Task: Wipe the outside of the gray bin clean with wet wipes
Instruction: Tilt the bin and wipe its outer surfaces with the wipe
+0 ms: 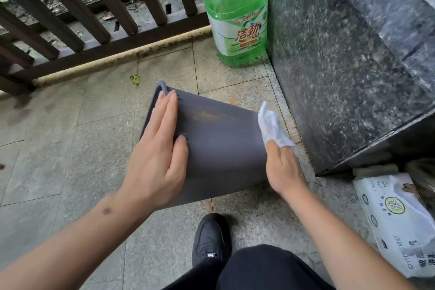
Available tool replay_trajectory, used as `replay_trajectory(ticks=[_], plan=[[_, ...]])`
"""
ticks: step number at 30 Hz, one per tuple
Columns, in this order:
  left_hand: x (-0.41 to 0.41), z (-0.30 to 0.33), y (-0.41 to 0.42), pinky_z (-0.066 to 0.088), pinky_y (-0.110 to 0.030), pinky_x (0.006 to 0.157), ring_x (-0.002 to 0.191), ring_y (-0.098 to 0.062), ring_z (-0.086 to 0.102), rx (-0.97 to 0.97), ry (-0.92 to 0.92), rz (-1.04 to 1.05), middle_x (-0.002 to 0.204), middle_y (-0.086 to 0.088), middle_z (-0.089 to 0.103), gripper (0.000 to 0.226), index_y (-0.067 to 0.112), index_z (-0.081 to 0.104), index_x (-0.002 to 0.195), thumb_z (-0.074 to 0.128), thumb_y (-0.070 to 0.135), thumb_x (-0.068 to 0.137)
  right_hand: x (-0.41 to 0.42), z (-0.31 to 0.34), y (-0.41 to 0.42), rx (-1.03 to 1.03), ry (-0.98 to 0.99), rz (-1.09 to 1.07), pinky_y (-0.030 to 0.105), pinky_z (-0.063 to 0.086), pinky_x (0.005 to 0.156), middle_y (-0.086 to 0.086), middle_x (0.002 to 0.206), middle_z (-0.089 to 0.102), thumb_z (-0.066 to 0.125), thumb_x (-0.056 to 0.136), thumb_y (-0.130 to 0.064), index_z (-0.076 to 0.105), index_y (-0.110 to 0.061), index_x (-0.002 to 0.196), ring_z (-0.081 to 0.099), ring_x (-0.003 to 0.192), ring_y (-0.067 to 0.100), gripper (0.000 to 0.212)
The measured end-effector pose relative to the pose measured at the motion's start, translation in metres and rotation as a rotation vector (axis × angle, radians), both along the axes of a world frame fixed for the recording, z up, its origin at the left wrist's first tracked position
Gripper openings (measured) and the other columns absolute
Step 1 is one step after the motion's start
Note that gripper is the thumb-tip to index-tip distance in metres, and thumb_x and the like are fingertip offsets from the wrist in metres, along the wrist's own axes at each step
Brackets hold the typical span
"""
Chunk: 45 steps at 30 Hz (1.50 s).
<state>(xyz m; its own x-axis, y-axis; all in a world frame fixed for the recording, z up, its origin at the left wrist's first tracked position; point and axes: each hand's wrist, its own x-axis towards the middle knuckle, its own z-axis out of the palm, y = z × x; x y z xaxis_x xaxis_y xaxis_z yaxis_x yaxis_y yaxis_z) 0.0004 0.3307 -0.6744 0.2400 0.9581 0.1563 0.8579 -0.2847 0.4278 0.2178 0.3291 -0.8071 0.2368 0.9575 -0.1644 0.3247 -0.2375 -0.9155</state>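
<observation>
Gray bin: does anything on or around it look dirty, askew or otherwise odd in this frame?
The gray bin lies tipped on its side on the tiled floor, steadied by the left hand. An orange-brown smear still streaks its upper side. The wet wipe in the right hand shows faint orange staining.

Top centre of the frame, the green bottle [236, 19] carried a label that read "洁劲 100" in red; lower right, the white wipes pack [395, 221] showed upside-down print too blurred to read
</observation>
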Motion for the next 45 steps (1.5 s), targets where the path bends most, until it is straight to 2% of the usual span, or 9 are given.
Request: replay_trajectory(ticks=[6,15,20,25,32,35,37,40,45], plan=[[-0.002,-0.002,0.005,0.005,-0.017,0.123,0.155,-0.002,0.001,-0.003,-0.038,-0.006,0.168,0.006,0.008,0.064,0.01,0.015,0.16,0.032,0.025,0.101,0.0,0.001,0.02,-0.111,-0.084,0.08,0.043,0.043,0.091,0.025,0.112,0.067,0.023,0.099,-0.042,0.063,0.0,0.119,0.059,0.103,0.037,0.061],[0.004,-0.004,0.006,0.005,-0.019,0.124,0.155,-0.004,0.0,0.0,-0.059,-0.044,0.168,0.005,0.007,0.066,0.011,0.013,0.161,0.021,0.044,0.103,-0.068,0.092,0.019,0.185,-0.03,0.469,0.032,0.031,0.071,-0.003,0.052,0.045,0.019,0.1,-0.042,0.04,-0.019,0.051,0.051,0.068,0.028,0.058],[0.003,-0.005,-0.001,0.008,-0.027,0.126,0.157,-0.012,0.003,-0.017,-0.113,-0.138,0.17,-0.002,0.01,0.068,0.007,0.014,0.16,0.02,0.047,0.106,-0.065,0.094,0.006,0.166,0.219,0.573,0.045,0.048,0.091,0.005,0.082,0.073,0.024,0.104,-0.032,0.069,-0.006,0.089,0.065,0.087,0.018,0.054],[-0.005,-0.007,0.001,0.006,-0.024,0.125,0.157,-0.01,0.003,-0.011,-0.101,-0.128,0.17,-0.001,0.01,0.063,0.007,0.014,0.16,0.023,0.037,0.105,-0.036,0.052,0.006,0.13,0.089,0.538,0.042,0.03,0.121,0.023,0.144,0.056,0.021,0.102,-0.04,0.047,0.009,0.14,0.045,0.142,0.033,0.067],[-0.004,-0.008,0.011,0.005,-0.023,0.125,0.156,-0.009,0.003,0.002,-0.122,-0.121,0.17,0.0,0.009,0.062,0.007,0.013,0.16,0.019,0.038,0.106,-0.007,0.022,0.028,-0.052,0.065,0.282,0.044,0.047,0.085,0.029,0.097,0.07,0.019,0.087,-0.059,0.068,0.002,0.097,0.062,0.097,0.041,0.079],[-0.003,-0.009,0.012,0.004,-0.023,0.125,0.157,-0.009,0.002,0.001,-0.119,-0.125,0.17,-0.001,0.007,0.063,0.008,0.011,0.16,0.018,0.04,0.107,-0.019,0.04,0.034,-0.057,0.106,0.308,0.023,0.039,0.077,0.023,0.115,0.069,0.019,0.097,-0.047,0.065,-0.008,0.122,0.055,0.091,0.022,0.065],[-0.002,-0.011,0.008,0.004,-0.023,0.125,0.157,-0.013,0.001,0.006,-0.101,-0.178,0.17,-0.002,0.005,0.063,0.007,0.01,0.16,0.018,0.04,0.108,-0.033,0.056,0.033,-0.009,0.108,0.368,0.036,0.039,0.085,0.02,0.096,0.07,0.018,0.098,-0.044,0.068,0.0,0.106,0.057,0.095,0.025,0.066],[0.0,-0.012,0.008,0.005,-0.025,0.125,0.157,-0.016,0.002,0.005,-0.118,-0.206,0.17,-0.005,0.005,0.065,0.005,0.01,0.16,0.017,0.043,0.108,-0.056,0.082,0.023,0.12,0.078,0.477,0.048,0.042,0.086,0.016,0.072,0.068,0.018,0.099,-0.037,0.063,0.001,0.082,0.061,0.087,0.031,0.061],[0.0,-0.014,0.008,0.006,-0.027,0.126,0.157,-0.016,0.002,-0.017,-0.177,-0.185,0.17,-0.006,0.006,0.067,0.006,0.01,0.16,0.017,0.047,0.108,-0.075,0.1,0.009,0.243,0.17,0.482,0.025,0.028,0.063,-0.007,0.046,0.047,0.024,0.1,-0.032,0.039,-0.018,0.058,0.046,0.056,0.009,0.047]])
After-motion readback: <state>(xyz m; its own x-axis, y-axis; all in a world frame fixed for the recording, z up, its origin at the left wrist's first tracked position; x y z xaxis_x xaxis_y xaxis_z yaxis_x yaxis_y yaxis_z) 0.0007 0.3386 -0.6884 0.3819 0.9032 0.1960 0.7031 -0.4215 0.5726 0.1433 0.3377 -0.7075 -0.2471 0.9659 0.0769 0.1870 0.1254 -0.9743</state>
